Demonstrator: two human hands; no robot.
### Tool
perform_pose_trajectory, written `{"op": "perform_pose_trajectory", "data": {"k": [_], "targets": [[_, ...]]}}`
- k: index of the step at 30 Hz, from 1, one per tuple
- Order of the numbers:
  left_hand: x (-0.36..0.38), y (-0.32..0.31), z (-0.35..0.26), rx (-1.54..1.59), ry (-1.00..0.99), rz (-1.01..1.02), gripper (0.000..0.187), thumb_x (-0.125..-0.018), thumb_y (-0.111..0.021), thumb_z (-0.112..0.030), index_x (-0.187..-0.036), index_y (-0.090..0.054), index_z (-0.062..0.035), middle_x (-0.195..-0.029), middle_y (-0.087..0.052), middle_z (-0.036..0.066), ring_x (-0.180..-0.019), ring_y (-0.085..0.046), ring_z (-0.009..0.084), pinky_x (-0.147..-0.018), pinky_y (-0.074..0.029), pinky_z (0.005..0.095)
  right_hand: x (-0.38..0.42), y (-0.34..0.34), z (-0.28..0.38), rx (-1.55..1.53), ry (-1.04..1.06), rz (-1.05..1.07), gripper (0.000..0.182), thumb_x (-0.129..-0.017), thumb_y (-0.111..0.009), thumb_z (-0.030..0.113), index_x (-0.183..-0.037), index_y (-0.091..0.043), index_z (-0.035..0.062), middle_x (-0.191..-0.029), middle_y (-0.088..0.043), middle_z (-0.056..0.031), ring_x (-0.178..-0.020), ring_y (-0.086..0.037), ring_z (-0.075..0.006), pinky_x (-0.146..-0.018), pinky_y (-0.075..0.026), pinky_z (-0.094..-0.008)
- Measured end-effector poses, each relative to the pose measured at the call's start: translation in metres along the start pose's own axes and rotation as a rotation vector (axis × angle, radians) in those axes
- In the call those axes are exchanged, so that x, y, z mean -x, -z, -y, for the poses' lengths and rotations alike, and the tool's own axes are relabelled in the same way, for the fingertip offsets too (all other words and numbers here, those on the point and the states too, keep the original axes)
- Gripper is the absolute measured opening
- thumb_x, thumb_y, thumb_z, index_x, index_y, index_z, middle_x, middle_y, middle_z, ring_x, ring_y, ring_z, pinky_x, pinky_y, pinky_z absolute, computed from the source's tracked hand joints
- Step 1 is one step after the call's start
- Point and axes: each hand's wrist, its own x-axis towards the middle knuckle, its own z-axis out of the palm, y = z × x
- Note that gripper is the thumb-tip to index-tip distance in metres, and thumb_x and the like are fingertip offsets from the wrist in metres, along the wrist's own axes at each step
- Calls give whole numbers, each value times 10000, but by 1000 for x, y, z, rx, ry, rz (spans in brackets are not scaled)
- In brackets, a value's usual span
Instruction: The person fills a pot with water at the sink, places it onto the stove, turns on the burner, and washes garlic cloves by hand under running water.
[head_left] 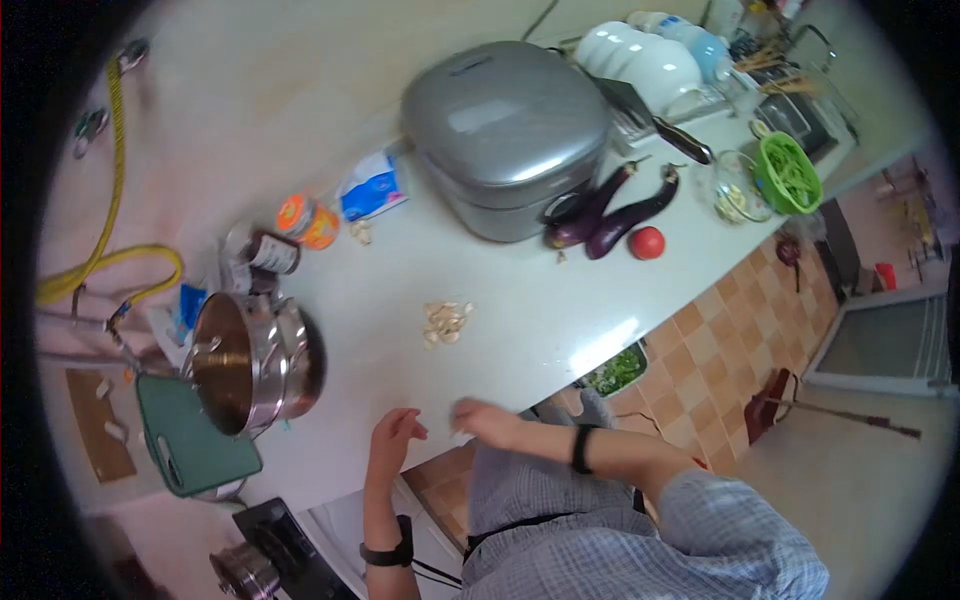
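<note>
My left hand (397,432) is over the front edge of the white counter (520,300), its fingers curled in a pinch; what they hold, if anything, is too small to make out. Close by on its right, my right hand (487,422) is smeared by motion, with a small pale spot by its fingertips. A black band circles each of my arms. Beyond both hands, a loose pile of garlic cloves (446,323) lies on the counter.
A steel pot (285,365) and green cutting board (190,440) stand left. At the back are jars (272,250), a blue-white packet (372,187) and a grey cooker (505,120). Eggplants (630,220), a tomato (648,242), a cleaver (683,140), a glass bowl (738,190) and green basket (788,175) lie right.
</note>
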Motion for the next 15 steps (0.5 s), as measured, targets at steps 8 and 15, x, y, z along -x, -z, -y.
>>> {"op": "perform_pose_trajectory", "data": {"k": [8, 15], "targets": [[-6, -25, -26, -57, 3, 93, 186, -851, -440, -114, -909, -522, 43, -681, -560, 90, -639, -560, 153, -624, -457, 253, 51, 109, -49, 269, -363, -526, 290, -589, -477, -81, -836, -584, 27, -878, -542, -131, -888, -479, -293, -798, -399, -344], [-27, -48, -28, -77, -76, 154, 171, -843, -445, -103, -906, -532, 30, -700, -562, 87, -665, -561, 153, -642, -452, 253, 187, 225, -52, 390, -838, -957, 201, -630, -538, -66, -798, -612, 17, -747, -575, -120, -689, -540, -232, -625, -436, -292]]}}
